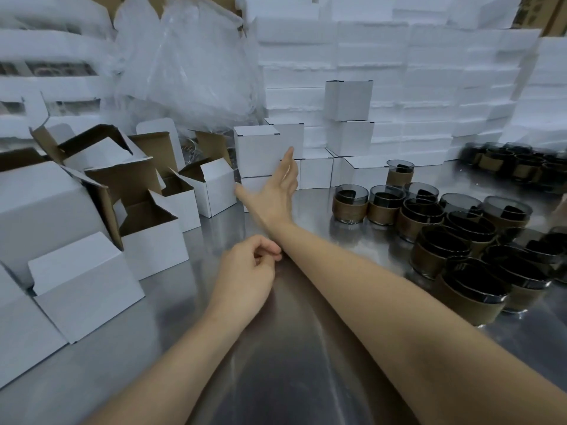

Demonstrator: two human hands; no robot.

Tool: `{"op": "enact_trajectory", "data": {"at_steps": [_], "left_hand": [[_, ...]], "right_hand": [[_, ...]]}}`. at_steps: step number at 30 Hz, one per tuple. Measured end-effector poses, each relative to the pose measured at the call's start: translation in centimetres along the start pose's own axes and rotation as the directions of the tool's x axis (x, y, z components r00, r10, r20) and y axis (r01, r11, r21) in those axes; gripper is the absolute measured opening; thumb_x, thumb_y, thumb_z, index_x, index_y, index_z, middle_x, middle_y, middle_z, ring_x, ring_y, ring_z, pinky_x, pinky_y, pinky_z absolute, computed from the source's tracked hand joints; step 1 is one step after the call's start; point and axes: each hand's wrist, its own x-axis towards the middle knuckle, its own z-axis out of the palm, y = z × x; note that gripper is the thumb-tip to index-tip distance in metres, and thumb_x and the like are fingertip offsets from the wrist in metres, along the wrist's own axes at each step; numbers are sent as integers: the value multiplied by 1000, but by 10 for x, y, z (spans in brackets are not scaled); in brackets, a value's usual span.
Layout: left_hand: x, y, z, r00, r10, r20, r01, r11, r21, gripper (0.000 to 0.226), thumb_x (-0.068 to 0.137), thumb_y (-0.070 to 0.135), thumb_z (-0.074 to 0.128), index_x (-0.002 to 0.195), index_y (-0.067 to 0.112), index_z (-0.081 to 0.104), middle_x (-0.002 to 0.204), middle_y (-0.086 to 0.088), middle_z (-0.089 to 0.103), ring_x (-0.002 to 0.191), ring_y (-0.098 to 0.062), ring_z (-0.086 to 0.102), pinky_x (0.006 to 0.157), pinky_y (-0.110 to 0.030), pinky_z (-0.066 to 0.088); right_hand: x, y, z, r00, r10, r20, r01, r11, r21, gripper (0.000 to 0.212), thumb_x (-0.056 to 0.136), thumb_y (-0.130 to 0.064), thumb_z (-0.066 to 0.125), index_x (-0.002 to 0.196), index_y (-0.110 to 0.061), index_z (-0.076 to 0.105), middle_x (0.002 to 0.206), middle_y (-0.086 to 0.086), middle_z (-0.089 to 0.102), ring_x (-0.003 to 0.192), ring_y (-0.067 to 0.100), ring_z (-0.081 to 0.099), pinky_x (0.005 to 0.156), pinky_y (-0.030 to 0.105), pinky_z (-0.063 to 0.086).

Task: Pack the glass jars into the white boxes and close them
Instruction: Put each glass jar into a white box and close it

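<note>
My right hand (280, 187) reaches far forward with straight fingers, its fingertips at the front face of a closed white box (257, 151) stacked on another closed box. It holds nothing. My left hand (250, 265) hovers over the metal table (276, 363) with fingers loosely curled and empty, just beside my right forearm. Several dark glass jars (460, 237) with brown sleeves stand in a group on the right. Several open white boxes (153, 228) with raised flaps sit on the left.
More closed white boxes (349, 118) are stacked at the back centre before a wall of white foam sheets (429, 72). A heap of clear plastic bags (190, 65) lies at the back left. More jars (515, 164) stand at the far right.
</note>
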Motion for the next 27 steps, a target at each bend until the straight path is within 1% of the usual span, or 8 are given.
{"op": "enact_trajectory", "data": {"at_steps": [2, 4, 10, 15, 19, 23, 25, 27], "left_hand": [[0, 0, -1, 1000, 1, 8, -1, 1000, 7, 32, 85, -12, 41, 84, 10, 65, 81, 2, 69, 60, 11, 58, 55, -1, 39], [0, 0, -2, 1000, 4, 11, -4, 1000, 13, 33, 85, -12, 41, 83, 11, 65, 81, 3, 69, 61, 12, 58, 55, -1, 38], [0, 0, -2, 1000, 0, 15, 0, 1000, 11, 35, 85, -12, 41, 78, 15, 63, 80, 3, 69, 60, 12, 59, 56, -2, 39], [1, -2, -2, 1000, -3, 10, 2, 1000, 23, 36, 85, -11, 42, 77, 17, 63, 80, 4, 69, 58, 11, 58, 54, -2, 38], [2, -6, -1, 1000, 8, 4, -8, 999, 51, 34, 86, -8, 43, 80, 18, 64, 80, 7, 70, 59, 11, 58, 52, -3, 37], [4, -11, -1, 1000, 6, -9, -5, 999, 51, 35, 86, -5, 44, 80, 25, 63, 81, 10, 70, 66, 10, 59, 56, -4, 38], [5, -13, -1, 999, -12, -32, 13, 1000, 24, 35, 88, -5, 46, 82, 27, 60, 82, 12, 68, 72, 4, 62, 61, -7, 42], [7, -12, -2, 996, -45, -78, 43, 999, -29, 32, 90, -4, 48, 93, 28, 56, 87, 12, 67, 85, -9, 65, 73, -15, 46]], "right_hand": [[2, 1, 0, 999, 38, 30, -37, 999, -35, 122, 75, -32, 75, 150, -18, -20, 150, 19, 14, 133, 37, 22, 103, 46, 31], [3, 2, 1, 996, 83, 14, -83, 996, -9, 122, 75, -30, 75, 150, -16, -20, 141, 19, 28, 127, 38, 29, 102, 44, 31], [2, 9, -2, 971, 155, -179, -160, 987, -11, 116, 69, -33, 79, 152, -9, 1, 134, 17, 36, 121, 37, 35, 96, 45, 36], [4, 12, -1, 957, 155, -246, -175, 983, -62, 111, 70, -32, 78, 151, -9, 6, 134, 15, 35, 118, 34, 34, 95, 44, 38], [12, 13, 0, 952, 185, -245, -199, 980, -30, 105, 77, -31, 78, 151, -6, 8, 141, 16, 32, 123, 36, 35, 100, 43, 34], [7, 13, -4, 953, 214, -214, -213, 977, 30, 111, 78, -24, 78, 152, -3, -2, 147, 18, 26, 133, 37, 28, 108, 40, 25], [-2, 10, -7, 951, 241, -193, -241, 970, 24, 111, 81, -20, 74, 151, -3, -10, 151, 19, 17, 136, 36, 23, 111, 42, 26], [-14, 6, -10, 951, 261, -168, -263, 965, 13, 105, 84, -14, 68, 150, -3, -13, 152, 19, 12, 137, 37, 20, 111, 43, 28]]}}
